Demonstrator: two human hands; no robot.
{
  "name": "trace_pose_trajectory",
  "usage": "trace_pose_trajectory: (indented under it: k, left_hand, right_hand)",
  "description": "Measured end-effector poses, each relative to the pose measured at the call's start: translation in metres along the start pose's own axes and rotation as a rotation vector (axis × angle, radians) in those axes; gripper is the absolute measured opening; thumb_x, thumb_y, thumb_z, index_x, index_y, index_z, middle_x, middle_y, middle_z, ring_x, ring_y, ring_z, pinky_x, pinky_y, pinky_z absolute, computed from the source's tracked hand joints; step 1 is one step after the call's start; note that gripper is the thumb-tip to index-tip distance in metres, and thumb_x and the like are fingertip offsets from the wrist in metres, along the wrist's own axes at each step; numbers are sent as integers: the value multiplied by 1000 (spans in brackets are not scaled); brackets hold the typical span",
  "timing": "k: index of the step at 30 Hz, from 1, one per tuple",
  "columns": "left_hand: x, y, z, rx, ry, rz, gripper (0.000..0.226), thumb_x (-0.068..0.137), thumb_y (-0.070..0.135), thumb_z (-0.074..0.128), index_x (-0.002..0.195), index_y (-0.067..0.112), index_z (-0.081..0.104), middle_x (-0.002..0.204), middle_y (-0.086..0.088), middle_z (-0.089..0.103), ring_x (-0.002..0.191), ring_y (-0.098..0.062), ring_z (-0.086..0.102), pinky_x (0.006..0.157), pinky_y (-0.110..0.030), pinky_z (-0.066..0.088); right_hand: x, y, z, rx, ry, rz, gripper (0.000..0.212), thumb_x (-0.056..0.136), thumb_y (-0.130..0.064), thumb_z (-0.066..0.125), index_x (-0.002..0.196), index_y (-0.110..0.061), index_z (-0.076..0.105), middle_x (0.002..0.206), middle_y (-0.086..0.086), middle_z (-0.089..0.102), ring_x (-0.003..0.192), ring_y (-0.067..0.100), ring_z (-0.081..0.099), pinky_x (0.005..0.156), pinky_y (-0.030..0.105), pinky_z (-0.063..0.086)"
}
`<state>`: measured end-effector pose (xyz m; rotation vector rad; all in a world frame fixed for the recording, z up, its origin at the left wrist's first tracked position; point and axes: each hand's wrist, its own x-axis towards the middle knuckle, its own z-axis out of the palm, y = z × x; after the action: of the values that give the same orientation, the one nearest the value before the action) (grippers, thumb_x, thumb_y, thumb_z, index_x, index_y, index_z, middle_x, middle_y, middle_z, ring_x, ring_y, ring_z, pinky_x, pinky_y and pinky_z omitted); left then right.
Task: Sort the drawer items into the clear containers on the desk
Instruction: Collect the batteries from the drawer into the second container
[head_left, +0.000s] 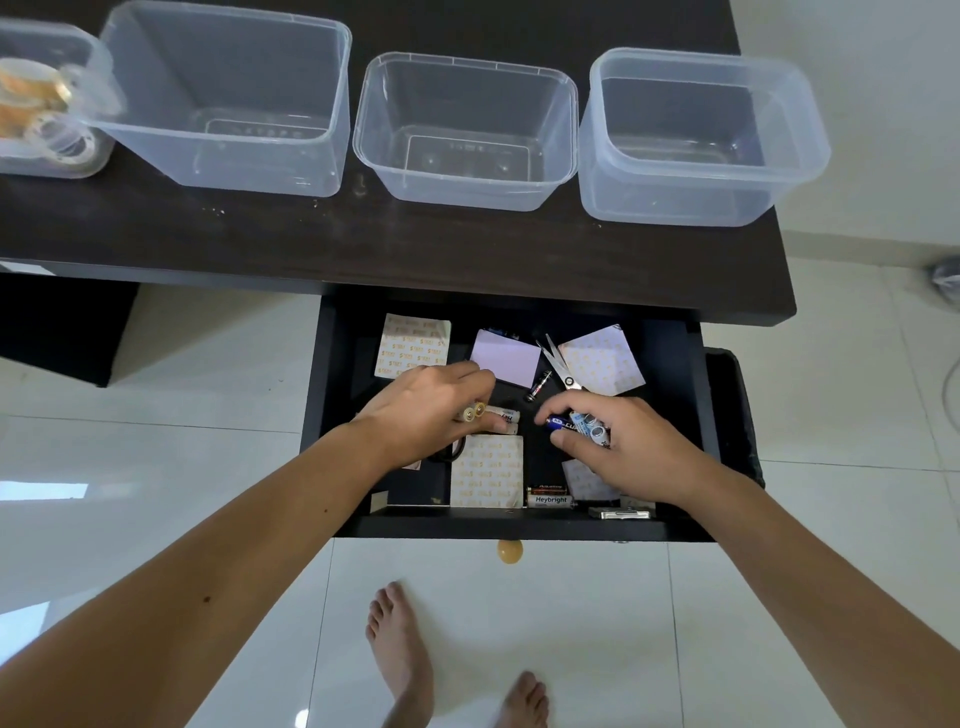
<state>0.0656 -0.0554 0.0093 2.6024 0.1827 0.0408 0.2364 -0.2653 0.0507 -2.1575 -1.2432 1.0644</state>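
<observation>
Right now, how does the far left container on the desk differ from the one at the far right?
The far left container already holds tape rolls, while the far right container holds nothing. The far left container is cut off by the picture's edge, while the far right container shows whole, near the desk's right end. Both are clear plastic tubs standing upright on the dark desk.

The batteries (584, 426) in my right hand (631, 449) are blue and silver; those in my left hand (431, 402) show gold ends. The drawer (670, 364) is black inside, with white sticker sheets (413, 347) printed in orange, a pale lilac card (506, 358), and silver scissors (561, 366). The desk (363, 244) is dark brown, the containers (467, 130) clear.
</observation>
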Motion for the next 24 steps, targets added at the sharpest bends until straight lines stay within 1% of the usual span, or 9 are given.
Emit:
trace_pose_trajectory:
  k: [3, 5, 9, 11, 14, 17, 19, 21, 24]
  left_hand:
    - [1, -1, 1, 39, 8, 3, 31, 97, 42, 71, 93, 14, 60, 91, 1, 60, 68, -13, 48, 60, -28, 40]
    - [4, 0, 2, 45, -5, 9, 26, 97, 41, 72, 101, 17, 64, 101, 3, 64, 74, -12, 54, 63, -26, 42]
    - [7, 1, 3, 82, -135, -51, 39, 100, 47, 65, 133, 26, 62, 127, 8, 64, 102, -13, 65, 81, -31, 54]
    - [7, 0, 4, 118, -160, -80, 43, 101, 49, 62, 140, 30, 58, 132, 11, 62, 110, -12, 65, 88, -30, 54]
    - [9, 1, 4, 137, -163, -89, 42, 101, 50, 62, 139, 34, 59, 132, 14, 62, 114, -9, 64, 90, -28, 51]
    - [10, 2, 2, 104, -169, -134, 35, 98, 50, 67, 129, 35, 63, 128, 17, 64, 112, -7, 63, 91, -28, 51]
    - [10, 2, 1, 73, -179, -157, 28, 96, 50, 69, 120, 36, 65, 124, 18, 64, 107, -7, 63, 91, -28, 51]
    - [8, 1, 0, 43, -207, -159, 24, 97, 48, 69, 117, 36, 64, 121, 18, 64, 104, -7, 63, 90, -30, 52]
    - [5, 0, -2, -21, -203, -145, 23, 99, 44, 68, 118, 32, 64, 122, 15, 60, 100, -10, 63, 88, -32, 54]
  right_hand:
    - [-1, 0, -2, 83, 53, 51, 12, 93, -39, 78, 97, -39, 67, 90, -8, 74, 76, 13, 70, 72, 35, 59]
    - [-1, 0, -3, 112, 78, 79, 15, 92, -37, 80, 91, -35, 65, 84, -6, 72, 66, 13, 71, 63, 29, 58]
    - [2, 5, -2, 41, 152, 117, 18, 92, -32, 81, 86, -31, 64, 83, -8, 71, 73, 12, 68, 66, 25, 53]
    - [3, 10, -1, 6, 187, 154, 19, 92, -30, 80, 84, -30, 63, 80, -8, 68, 66, 14, 60, 60, 25, 46]
    - [5, 13, 1, -39, 210, 174, 19, 92, -28, 81, 84, -28, 63, 72, -8, 61, 53, 12, 46, 49, 18, 38]
    - [6, 12, 1, -43, 218, 188, 16, 90, -26, 83, 88, -24, 67, 74, -12, 61, 58, 6, 50, 52, 13, 39]
    - [8, 13, 2, -57, 225, 198, 16, 89, -27, 84, 88, -25, 68, 77, -11, 63, 63, 7, 52, 55, 15, 36]
    - [10, 14, 3, -65, 233, 208, 17, 87, -32, 85, 87, -28, 69, 81, -4, 67, 63, 12, 55, 56, 26, 42]
    - [13, 11, 3, -70, 200, 224, 20, 86, -38, 86, 99, -31, 73, 87, -6, 67, 71, 10, 59, 60, 23, 44]
